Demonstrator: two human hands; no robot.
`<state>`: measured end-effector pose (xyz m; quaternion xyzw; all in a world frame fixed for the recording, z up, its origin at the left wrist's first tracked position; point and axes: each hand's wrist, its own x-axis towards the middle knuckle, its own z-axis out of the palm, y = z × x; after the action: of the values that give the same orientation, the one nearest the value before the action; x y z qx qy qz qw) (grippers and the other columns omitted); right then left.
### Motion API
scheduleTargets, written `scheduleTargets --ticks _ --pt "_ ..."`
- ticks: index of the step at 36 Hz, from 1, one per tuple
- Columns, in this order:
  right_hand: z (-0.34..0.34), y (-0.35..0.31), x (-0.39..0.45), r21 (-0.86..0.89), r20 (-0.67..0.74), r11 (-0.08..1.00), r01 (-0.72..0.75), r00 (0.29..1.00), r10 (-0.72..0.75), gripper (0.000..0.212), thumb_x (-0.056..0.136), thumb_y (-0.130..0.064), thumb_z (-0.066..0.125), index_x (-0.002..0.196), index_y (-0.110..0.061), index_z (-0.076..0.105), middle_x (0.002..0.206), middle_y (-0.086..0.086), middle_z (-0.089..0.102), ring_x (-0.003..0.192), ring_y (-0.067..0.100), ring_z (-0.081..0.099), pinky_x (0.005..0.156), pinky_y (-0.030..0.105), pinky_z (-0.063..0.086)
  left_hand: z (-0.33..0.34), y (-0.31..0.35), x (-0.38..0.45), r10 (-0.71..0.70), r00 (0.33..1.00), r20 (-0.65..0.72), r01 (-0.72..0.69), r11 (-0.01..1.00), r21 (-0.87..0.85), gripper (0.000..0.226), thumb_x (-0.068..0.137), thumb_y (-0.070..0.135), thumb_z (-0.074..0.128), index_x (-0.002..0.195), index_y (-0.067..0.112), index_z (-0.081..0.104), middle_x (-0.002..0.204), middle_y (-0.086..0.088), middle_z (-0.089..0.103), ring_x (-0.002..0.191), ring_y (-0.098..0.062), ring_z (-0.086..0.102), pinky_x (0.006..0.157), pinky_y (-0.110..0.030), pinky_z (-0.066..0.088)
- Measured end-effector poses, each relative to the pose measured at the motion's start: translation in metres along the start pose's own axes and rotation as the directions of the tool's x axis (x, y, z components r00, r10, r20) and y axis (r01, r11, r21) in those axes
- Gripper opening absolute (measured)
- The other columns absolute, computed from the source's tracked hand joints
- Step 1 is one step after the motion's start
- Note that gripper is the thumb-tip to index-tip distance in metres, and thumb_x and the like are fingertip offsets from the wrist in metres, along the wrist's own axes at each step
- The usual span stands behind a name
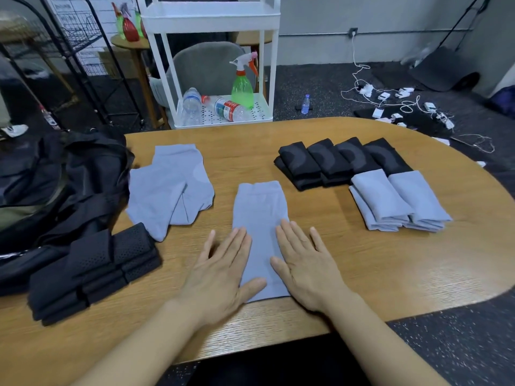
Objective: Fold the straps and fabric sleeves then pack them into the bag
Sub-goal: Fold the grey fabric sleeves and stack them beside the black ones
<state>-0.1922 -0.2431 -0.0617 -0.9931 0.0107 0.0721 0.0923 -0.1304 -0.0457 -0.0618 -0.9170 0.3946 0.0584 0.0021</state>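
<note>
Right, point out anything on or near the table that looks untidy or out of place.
The loose grey sleeves lie overlapped and askew at left, unlike the neat folded grey stacks at right. On the white cart, two water bottles lie tipped over beside the upright spray bottle.

A white cart (pixel 213 18) at upper centre holds a green spray bottle (pixel 242 89) and two water bottles (pixel 232 109); chargers (pixel 401 107) litter the floor at upper right.
</note>
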Motion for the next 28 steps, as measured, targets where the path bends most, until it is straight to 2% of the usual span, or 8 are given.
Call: scheduleTargets --ticks 7,14,17,20,21,23,25,28 --pt "-0.002 0.004 -0.003 0.001 -0.019 1.0 -0.027 0.999 0.027 0.062 0.091 -0.056 -0.005 0.141 -0.025 -0.025 0.153 -0.011 -0.029 0.143 0.006 -0.028 0.113 0.034 -0.024 -0.005 -0.006 0.001 0.035 0.998 0.056 -0.037 0.999 0.031 0.101 0.08 0.083 -0.011 0.154 0.014 -0.013 0.159 0.001 -0.022 0.142 -0.007 -0.032 0.114 -0.047 -0.023" --pt "-0.002 0.007 -0.005 0.01 0.002 0.997 -0.071 0.997 0.071 0.063 0.09 -0.056 -0.006 0.142 -0.025 -0.025 0.156 -0.011 -0.028 0.142 0.004 -0.028 0.116 0.035 -0.02 -0.008 -0.008 0.004 0.043 0.996 0.083 -0.044 0.999 0.007 0.104 0.078 0.085 -0.003 0.155 0.016 -0.013 0.161 0.003 -0.021 0.141 -0.004 -0.031 0.111 -0.044 -0.028" --pt "-0.002 0.011 -0.007 0.145 -0.021 0.987 -0.065 0.997 0.068 0.074 0.089 -0.06 -0.005 0.152 -0.022 -0.013 0.161 -0.009 -0.016 0.143 0.001 -0.023 0.118 0.031 -0.016 -0.013 -0.008 0.002 0.041 0.997 0.063 -0.036 0.996 -0.079 0.099 0.082 0.084 0.008 0.156 0.019 -0.008 0.161 0.006 -0.018 0.141 0.0 -0.029 0.111 -0.04 -0.029" --pt "-0.005 0.017 -0.019 0.302 -0.151 0.953 -0.04 0.985 0.089 0.085 0.084 -0.064 -0.006 0.156 -0.019 0.005 0.163 -0.007 0.003 0.145 -0.001 -0.012 0.119 0.027 -0.008 -0.017 -0.007 -0.005 0.045 0.998 -0.033 -0.05 0.981 -0.186 0.094 0.083 0.084 0.014 0.156 0.027 0.0 0.16 0.012 -0.014 0.141 0.007 -0.025 0.113 -0.037 -0.027" --pt "-0.007 0.018 -0.023 0.318 -0.202 0.948 -0.027 0.975 0.096 0.084 0.085 -0.063 -0.004 0.156 -0.019 0.011 0.162 -0.008 0.01 0.147 0.0 -0.007 0.119 0.026 -0.006 -0.018 -0.007 -0.008 0.053 0.994 -0.093 -0.07 0.978 -0.198 0.092 0.082 0.085 0.015 0.156 0.03 0.009 0.161 0.013 -0.006 0.143 0.008 -0.018 0.114 -0.036 -0.023" --pt "-0.011 0.019 -0.03 0.323 -0.314 0.946 0.014 0.945 0.093 0.075 0.09 -0.056 0.008 0.152 -0.019 0.028 0.158 -0.008 0.026 0.147 0.003 0.009 0.119 0.025 0.0 -0.02 -0.004 -0.014 0.085 0.967 -0.241 -0.14 0.965 -0.223 0.083 0.082 0.084 0.03 0.147 0.033 0.038 0.156 0.014 0.026 0.143 0.006 0.013 0.116 -0.032 -0.009" --pt "-0.015 0.017 -0.035 0.304 -0.413 0.948 0.09 0.909 0.046 0.061 0.092 -0.044 0.025 0.143 -0.019 0.047 0.147 -0.006 0.046 0.142 0.008 0.03 0.118 0.028 0.01 -0.021 0.0 -0.019 0.143 0.939 -0.314 -0.219 0.95 -0.223 0.063 0.082 0.078 0.047 0.127 0.035 0.057 0.133 0.018 0.053 0.125 0.001 0.042 0.109 -0.029 0.008" --pt "-0.019 0.009 -0.04 0.275 -0.424 0.939 0.205 0.903 -0.073 0.051 0.078 -0.028 0.042 0.124 -0.02 0.062 0.121 -0.007 0.065 0.12 0.008 0.053 0.116 0.029 0.02 -0.017 0.004 -0.02 0.187 0.941 -0.283 -0.246 0.95 -0.19 0.04 0.078 0.067 0.059 0.106 0.038 0.062 0.103 0.022 0.059 0.104 0.001 0.051 0.097 -0.028 0.017"
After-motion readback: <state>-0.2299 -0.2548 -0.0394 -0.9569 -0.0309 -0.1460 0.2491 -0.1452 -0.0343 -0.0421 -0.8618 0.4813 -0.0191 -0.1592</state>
